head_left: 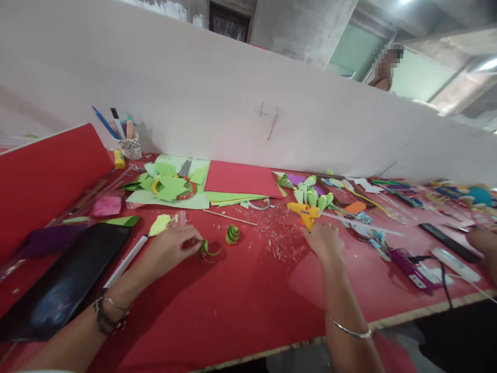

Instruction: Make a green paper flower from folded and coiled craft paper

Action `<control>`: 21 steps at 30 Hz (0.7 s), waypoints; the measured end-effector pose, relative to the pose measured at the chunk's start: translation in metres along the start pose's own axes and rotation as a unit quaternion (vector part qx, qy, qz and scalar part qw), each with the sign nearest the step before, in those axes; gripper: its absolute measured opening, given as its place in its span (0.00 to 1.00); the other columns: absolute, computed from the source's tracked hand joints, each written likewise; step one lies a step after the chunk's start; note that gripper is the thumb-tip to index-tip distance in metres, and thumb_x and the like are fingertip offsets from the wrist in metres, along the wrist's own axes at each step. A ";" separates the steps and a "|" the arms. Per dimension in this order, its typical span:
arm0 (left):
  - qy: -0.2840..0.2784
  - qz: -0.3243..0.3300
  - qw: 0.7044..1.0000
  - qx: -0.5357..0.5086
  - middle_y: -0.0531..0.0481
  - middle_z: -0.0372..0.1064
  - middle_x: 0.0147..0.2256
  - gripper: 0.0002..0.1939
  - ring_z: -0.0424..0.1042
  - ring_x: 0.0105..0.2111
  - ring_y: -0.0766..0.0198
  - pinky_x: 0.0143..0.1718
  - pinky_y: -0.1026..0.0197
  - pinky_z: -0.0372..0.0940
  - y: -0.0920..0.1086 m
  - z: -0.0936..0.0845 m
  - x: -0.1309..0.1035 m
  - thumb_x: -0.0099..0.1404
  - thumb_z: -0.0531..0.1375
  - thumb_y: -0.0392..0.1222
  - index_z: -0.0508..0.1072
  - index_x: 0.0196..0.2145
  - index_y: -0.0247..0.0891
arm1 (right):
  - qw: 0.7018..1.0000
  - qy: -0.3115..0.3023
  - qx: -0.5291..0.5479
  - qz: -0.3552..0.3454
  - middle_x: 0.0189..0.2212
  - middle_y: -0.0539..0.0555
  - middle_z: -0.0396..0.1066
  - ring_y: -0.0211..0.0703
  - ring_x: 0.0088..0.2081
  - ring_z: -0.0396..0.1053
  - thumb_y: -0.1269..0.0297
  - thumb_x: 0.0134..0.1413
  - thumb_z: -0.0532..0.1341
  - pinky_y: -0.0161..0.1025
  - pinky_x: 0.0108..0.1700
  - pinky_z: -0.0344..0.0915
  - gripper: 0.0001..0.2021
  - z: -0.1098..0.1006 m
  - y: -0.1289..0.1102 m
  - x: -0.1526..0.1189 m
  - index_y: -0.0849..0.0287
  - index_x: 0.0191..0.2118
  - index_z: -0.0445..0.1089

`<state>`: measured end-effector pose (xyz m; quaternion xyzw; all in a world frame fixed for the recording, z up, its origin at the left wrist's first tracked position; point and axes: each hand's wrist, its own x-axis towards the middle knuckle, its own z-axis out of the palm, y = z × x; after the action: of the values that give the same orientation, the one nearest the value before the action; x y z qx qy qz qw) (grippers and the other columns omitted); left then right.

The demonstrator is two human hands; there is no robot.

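Observation:
My left hand (173, 247) is closed, its fingertips pinching the end of a curled green paper strip (209, 250) just above the red table (248, 300). A rolled green paper coil (232, 234) stands to the right of the strip. My right hand (324, 241) is wrapped round the grip of a yellow glue gun (306, 212), whose nozzle points left. Behind the gun lie several green paper cones (312, 194). Small paper scraps (281, 238) are scattered left of the gun. A thin stick (230, 217) lies behind the coil.
Scissors (186, 189) rest among green paper pieces at the back left, beside red sheets (244, 178). A black pouch (66, 274) lies left. A purple power strip (415, 269) with cables is at right. Another person's hand (483, 243) shows at the right edge.

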<state>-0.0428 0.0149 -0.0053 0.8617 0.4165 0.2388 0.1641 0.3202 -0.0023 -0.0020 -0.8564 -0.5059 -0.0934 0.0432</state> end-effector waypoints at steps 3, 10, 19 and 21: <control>-0.016 0.002 1.000 0.006 0.54 0.66 0.23 0.09 0.63 0.25 0.67 0.31 0.65 0.56 -0.003 -0.001 0.001 0.58 0.51 0.42 0.68 0.25 0.39 | 0.999 -0.025 -0.034 0.008 0.30 0.68 0.68 0.60 0.37 0.65 0.58 0.43 0.59 0.46 0.27 0.60 0.12 -0.018 -0.007 -0.012 0.63 0.28 0.70; -0.021 0.002 1.000 0.015 0.53 0.67 0.26 0.09 0.65 0.27 0.65 0.30 0.65 0.56 -0.003 -0.002 0.002 0.59 0.50 0.42 0.69 0.28 0.39 | 0.885 -0.107 0.297 -0.341 0.36 0.53 0.67 0.37 0.29 0.65 0.65 0.49 0.56 0.37 0.35 0.61 0.12 -0.036 -0.073 -0.043 0.56 0.42 0.63; -0.022 -0.002 1.000 0.011 0.52 0.67 0.30 0.09 0.66 0.31 0.64 0.34 0.64 0.58 0.002 -0.003 0.002 0.59 0.52 0.44 0.68 0.35 0.40 | 0.811 -0.110 0.405 -0.407 0.35 0.52 0.62 0.35 0.35 0.62 0.73 0.54 0.51 0.33 0.38 0.59 0.08 -0.006 -0.113 -0.042 0.60 0.36 0.66; -0.023 -0.014 1.000 0.012 0.52 0.67 0.31 0.10 0.66 0.33 0.63 0.35 0.63 0.58 0.003 -0.001 0.002 0.59 0.52 0.44 0.66 0.37 0.40 | 0.811 -0.110 0.403 -0.409 0.35 0.52 0.61 0.34 0.34 0.61 0.72 0.53 0.52 0.33 0.37 0.58 0.08 -0.003 -0.114 -0.041 0.60 0.36 0.67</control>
<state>-0.0409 0.0151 -0.0023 0.8631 0.4272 0.2115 0.1668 0.2013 0.0172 -0.0095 -0.4805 -0.8033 0.2043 0.2864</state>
